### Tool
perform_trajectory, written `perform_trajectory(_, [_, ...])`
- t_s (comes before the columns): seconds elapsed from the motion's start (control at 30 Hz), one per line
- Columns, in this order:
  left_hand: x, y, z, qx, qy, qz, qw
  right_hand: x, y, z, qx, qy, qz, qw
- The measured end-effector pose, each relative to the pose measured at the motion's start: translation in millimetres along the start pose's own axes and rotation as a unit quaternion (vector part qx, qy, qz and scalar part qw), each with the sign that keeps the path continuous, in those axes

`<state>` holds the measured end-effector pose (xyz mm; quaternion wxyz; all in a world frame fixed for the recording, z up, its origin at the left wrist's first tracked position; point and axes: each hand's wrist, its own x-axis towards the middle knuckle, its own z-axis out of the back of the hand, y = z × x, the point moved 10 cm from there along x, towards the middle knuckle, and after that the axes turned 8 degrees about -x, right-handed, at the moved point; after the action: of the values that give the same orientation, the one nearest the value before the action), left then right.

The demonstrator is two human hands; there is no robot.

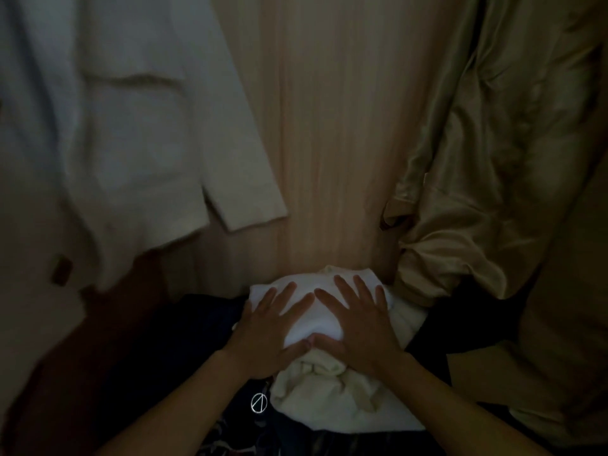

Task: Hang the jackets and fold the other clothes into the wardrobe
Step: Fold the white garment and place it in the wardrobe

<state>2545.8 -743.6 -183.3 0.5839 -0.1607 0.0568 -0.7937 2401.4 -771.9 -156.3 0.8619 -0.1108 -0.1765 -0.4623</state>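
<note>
You face the pale wooden back panel (329, 126) of the wardrobe, dimly lit. Up and to the left of your left hand (273, 327) hangs a white jacket (131, 143). That hand lies flat, fingers straight and spread, pressing on the white folded garment (314, 319). Just left of it and under the wrist lies a dark garment (184, 340) (a small round logo (259, 403) shows beside your forearm). Your right hand (358, 324), its thumb meeting the left thumb, is equally flat and splayed on the same garment, gripping nothing. Below both palms a cream garment (329, 399) lies bunched. Up and right of the right hand hangs a beige satin jacket (493, 159).
</note>
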Motion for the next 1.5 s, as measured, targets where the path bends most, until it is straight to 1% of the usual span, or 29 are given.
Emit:
perform_trajectory(0.23, [-33, -27, 12, 0.05, -0.045, 0.012, 0.998, -29, 12, 20, 0.001, -0.015, 0.002, 1.0])
perform_trajectory(0.3, [-45, -32, 14, 0.061, -0.054, 0.008, 0.997, -41, 16, 28, 0.011, -0.036, 0.005, 0.999])
perform_trajectory(0.37, [-54, -33, 14, 0.042, -0.064, 0.007, 0.997, -50, 18, 33, 0.02, -0.064, 0.002, 0.998])
perform_trajectory(0.43, [-59, -31, 13, 0.032, -0.065, 0.021, 0.997, -57, 21, 33, 0.027, -0.066, 0.003, 0.997])
perform_trajectory(0.47, [-59, -31, 12, 0.035, -0.056, 0.031, 0.997, -58, 21, 32, 0.027, -0.06, 0.001, 0.998])
perform_trajectory(0.53, [-58, -30, 10, 0.035, -0.023, 0.055, 0.998, -55, 18, 27, 0.013, -0.018, -0.008, 1.0])
perform_trajectory(0.6, [-58, -32, 12, 0.024, 0.004, 0.072, 0.997, -51, 15, 21, -0.027, 0.032, -0.008, 0.999])
perform_trajectory(0.67, [-61, -35, 14, 0.011, 0.013, 0.075, 0.997, -49, 12, 21, -0.057, 0.067, 0.001, 0.996])
perform_trajectory(0.73, [-66, -38, 15, 0.012, 0.008, 0.078, 0.997, -52, 10, 25, -0.065, 0.079, 0.011, 0.995])
perform_trajectory(0.83, [-78, -43, 16, 0.028, -0.005, 0.081, 0.996, -62, 15, 28, -0.07, 0.069, 0.012, 0.995])
perform_trajectory(0.93, [-89, -47, 18, 0.023, -0.022, 0.082, 0.996, -65, 18, 29, -0.055, 0.046, 0.005, 0.997])
perform_trajectory(1.07, [-107, -54, 22, 0.007, -0.008, 0.096, 0.995, -70, 21, 32, -0.017, 0.018, 0.006, 1.0])
perform_trajectory(1.13, [-117, -62, 28, 0.001, 0.005, 0.107, 0.994, -77, 22, 34, -0.012, 0.038, 0.007, 0.999])
perform_trajectory(1.2, [-129, -70, 33, 0.006, 0.011, 0.111, 0.994, -85, 23, 40, 0.02, 0.06, 0.014, 0.998])
perform_trajectory(1.27, [-140, -77, 38, 0.039, 0.03, 0.105, 0.993, -94, 27, 52, 0.117, 0.091, 0.011, 0.989])
perform_trajectory(1.33, [-152, -85, 44, 0.053, 0.04, 0.099, 0.993, -107, 28, 71, 0.211, 0.1, -0.008, 0.972])
perform_trajectory(1.4, [-164, -97, 50, 0.025, 0.032, 0.095, 0.995, -125, 29, 92, 0.223, 0.1, -0.028, 0.969])
perform_trajectory(1.5, [-185, -113, 54, -0.024, 0.022, 0.082, 0.996, -160, 44, 115, 0.195, 0.107, -0.039, 0.974])
